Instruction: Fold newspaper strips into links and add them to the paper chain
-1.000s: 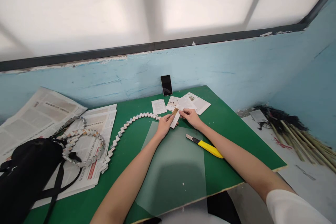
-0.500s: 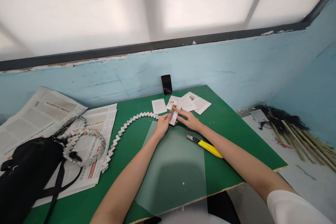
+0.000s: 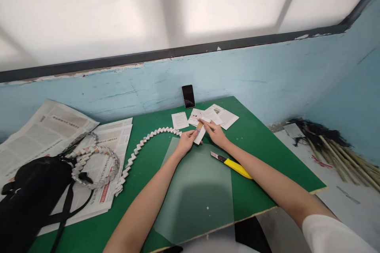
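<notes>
Between my hands is a small strip of printed paper (image 3: 200, 133), partly folded, with a white side and a brown printed patch. My left hand (image 3: 186, 143) pinches its left edge. The fingers of my right hand (image 3: 216, 133) are closed on its upper right part. From beside my left hand a zigzag chain of folded paper (image 3: 138, 148) curves away to the left across the green table (image 3: 261, 154). A clear sheet (image 3: 196, 178) lies under my wrists. Next to my right forearm rests a yellow utility knife (image 3: 237, 167), its blade pointing up and left.
Cut paper pieces (image 3: 227, 116) lie behind my hands, near a phone (image 3: 188, 96) leaning on the wall. Newspapers (image 3: 118, 134) at the left carry a black bag (image 3: 38, 189) and a coiled paper chain (image 3: 95, 166). Sticks (image 3: 338, 158) lie on the floor at right.
The paper strip has tilted to the right and shows more of its white face. My right hand has shifted slightly; my left hand still pinches the strip.
</notes>
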Demonstrator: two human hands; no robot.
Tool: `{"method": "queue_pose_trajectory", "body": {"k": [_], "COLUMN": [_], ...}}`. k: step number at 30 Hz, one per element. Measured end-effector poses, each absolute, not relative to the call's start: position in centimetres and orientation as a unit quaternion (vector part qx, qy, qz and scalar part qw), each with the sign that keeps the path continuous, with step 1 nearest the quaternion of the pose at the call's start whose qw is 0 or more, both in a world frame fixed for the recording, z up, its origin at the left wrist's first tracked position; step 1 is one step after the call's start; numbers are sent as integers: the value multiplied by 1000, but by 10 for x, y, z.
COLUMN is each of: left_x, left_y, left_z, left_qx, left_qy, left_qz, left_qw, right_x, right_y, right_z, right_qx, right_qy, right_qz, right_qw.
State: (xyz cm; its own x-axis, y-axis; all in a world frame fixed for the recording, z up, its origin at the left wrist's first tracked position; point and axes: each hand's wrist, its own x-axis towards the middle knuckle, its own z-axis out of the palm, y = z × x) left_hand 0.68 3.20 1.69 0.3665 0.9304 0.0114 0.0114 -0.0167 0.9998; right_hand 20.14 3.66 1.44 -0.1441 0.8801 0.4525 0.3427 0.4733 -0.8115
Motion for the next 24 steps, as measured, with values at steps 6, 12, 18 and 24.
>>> {"method": "queue_pose_trajectory", "body": {"k": [6, 12, 18, 24], "left_x": [8, 8, 8, 8], "left_y": [35, 46, 48, 46], "left_z": [11, 2, -5, -3], "left_qx": [543, 417, 438, 445], "left_qy": [424, 439, 440, 427], "left_qz": [441, 584, 571, 569], "left_qw": [576, 541, 537, 544], "right_x": [205, 203, 203, 202], "right_y": [41, 39, 37, 35], "right_z": [10, 10, 14, 17], "right_qx": [-460, -460, -477, -480], "right_qy": [-671, -679, -662, -654], "right_qz": [264, 256, 262, 265], "right_qw": [517, 513, 515, 521]}}
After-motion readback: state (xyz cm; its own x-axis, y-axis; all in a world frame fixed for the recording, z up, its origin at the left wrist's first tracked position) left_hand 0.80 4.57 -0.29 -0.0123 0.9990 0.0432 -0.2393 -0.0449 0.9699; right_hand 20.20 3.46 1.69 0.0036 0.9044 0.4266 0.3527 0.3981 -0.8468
